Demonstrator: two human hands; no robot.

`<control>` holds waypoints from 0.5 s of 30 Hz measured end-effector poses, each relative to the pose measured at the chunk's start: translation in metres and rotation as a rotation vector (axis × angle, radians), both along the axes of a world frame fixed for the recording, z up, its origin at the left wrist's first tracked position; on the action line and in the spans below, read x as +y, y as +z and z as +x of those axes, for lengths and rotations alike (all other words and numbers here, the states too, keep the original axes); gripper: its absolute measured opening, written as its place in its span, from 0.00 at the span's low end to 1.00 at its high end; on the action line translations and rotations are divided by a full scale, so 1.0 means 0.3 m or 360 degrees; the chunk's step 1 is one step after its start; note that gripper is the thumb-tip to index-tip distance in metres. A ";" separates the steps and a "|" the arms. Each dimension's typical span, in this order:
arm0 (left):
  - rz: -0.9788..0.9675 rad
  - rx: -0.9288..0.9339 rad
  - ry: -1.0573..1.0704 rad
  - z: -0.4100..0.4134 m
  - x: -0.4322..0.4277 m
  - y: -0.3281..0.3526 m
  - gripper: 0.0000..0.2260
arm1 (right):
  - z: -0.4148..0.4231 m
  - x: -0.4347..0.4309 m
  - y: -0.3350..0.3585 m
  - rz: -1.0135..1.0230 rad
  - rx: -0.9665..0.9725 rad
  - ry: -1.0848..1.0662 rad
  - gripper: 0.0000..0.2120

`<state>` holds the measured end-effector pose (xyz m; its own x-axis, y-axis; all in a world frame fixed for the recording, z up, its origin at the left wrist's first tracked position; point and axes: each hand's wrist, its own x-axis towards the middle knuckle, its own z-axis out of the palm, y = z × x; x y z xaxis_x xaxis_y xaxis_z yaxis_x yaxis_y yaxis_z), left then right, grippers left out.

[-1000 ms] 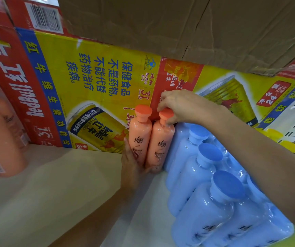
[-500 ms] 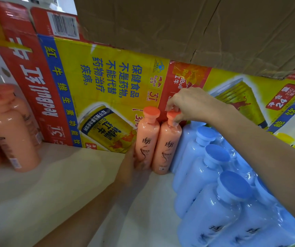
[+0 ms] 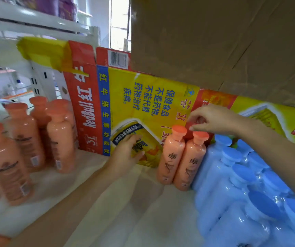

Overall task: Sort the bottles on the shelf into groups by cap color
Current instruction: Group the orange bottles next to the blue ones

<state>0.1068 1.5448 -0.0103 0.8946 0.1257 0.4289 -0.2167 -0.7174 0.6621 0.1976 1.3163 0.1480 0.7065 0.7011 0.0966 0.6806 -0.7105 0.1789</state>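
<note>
Sorting looks partly done: the blue-capped bottles (image 3: pixel 214 175) are massed on the right of the shelf (image 3: pixel 107 202) and an orange-capped cluster (image 3: pixel 59 139) stands at the far left. Two orange-capped bottles (image 3: pixel 171 157) touch the blue group (probably still to move). The left hand (image 3: pixel 129 152) is open near them; the right hand (image 3: pixel 212 120) curls above their caps, grip unclear.

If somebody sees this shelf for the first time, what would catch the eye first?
The bright yellow and red carton across the back of the shelf. Then the blue-capped bottles packed at right, with two orange bottles standing beside them, just below the right hand.
</note>
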 end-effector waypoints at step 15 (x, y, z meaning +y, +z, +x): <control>0.1186 -0.0117 0.0653 -0.468 0.533 0.331 0.20 | -0.218 0.641 -0.040 0.0445 0.0419 0.0629 0.27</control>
